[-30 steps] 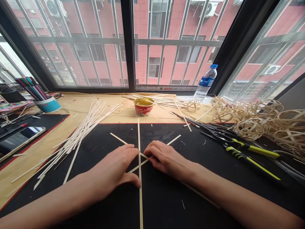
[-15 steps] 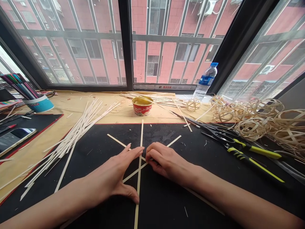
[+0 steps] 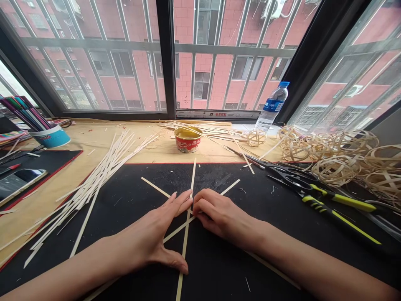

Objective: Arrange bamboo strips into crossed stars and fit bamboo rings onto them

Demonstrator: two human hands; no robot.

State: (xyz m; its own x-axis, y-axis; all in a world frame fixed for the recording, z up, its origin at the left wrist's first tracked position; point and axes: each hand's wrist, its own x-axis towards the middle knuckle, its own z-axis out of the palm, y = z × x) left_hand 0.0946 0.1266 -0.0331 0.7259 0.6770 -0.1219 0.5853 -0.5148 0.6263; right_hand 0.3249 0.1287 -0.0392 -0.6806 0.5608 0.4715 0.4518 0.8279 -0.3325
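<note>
Left hand [image 3: 156, 234]: spread wide and flat, palm down on the crossed strips [image 3: 191, 179], seemingly pinning them so they cannot slide.
Right hand [image 3: 216, 215]: fingers curled narrow, tips at the crossing; whether they pinch a strip, I cannot tell.
Crossed strips: three, fanned star-like on the black mat [image 3: 131, 196], near centre of the worktop [image 3: 94, 142].
Shears [image 3: 313, 194]: right, well apart.
Loose strips [image 3: 103, 175]: left, beside the mat.

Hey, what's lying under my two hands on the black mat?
Three thin pale strips fan out from beneath the left hand and right hand. Where they cross is hidden by the fingers.
</note>
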